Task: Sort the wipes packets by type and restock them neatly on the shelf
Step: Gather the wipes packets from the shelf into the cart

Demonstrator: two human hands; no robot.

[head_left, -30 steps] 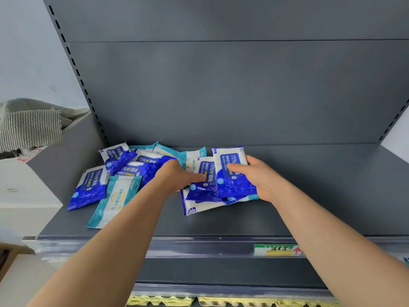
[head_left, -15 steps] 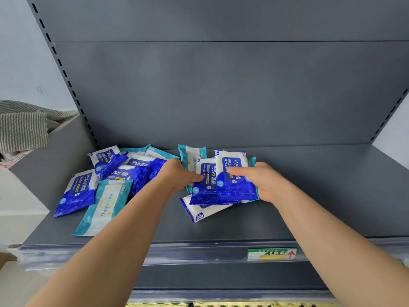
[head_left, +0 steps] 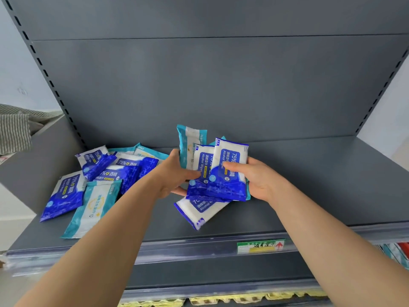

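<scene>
Gripping fanned glossy flat packets [head_left: 223,171] above shelf [head_left: 321,185] middle, left hand [head_left: 174,177] and right hand [head_left: 262,181] fingers curled round them; jumbled rectangular pile [head_left: 106,173] on shelf left, one pouch [head_left: 199,210] flat on shelf under hands.

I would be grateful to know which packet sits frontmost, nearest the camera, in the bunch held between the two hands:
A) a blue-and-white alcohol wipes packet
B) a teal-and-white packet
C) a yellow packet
A: in the bunch of wipes packets gripped by the left hand and right hand, the blue-and-white alcohol wipes packet faces the camera in front, with the teal-and-white packet behind it.
</scene>
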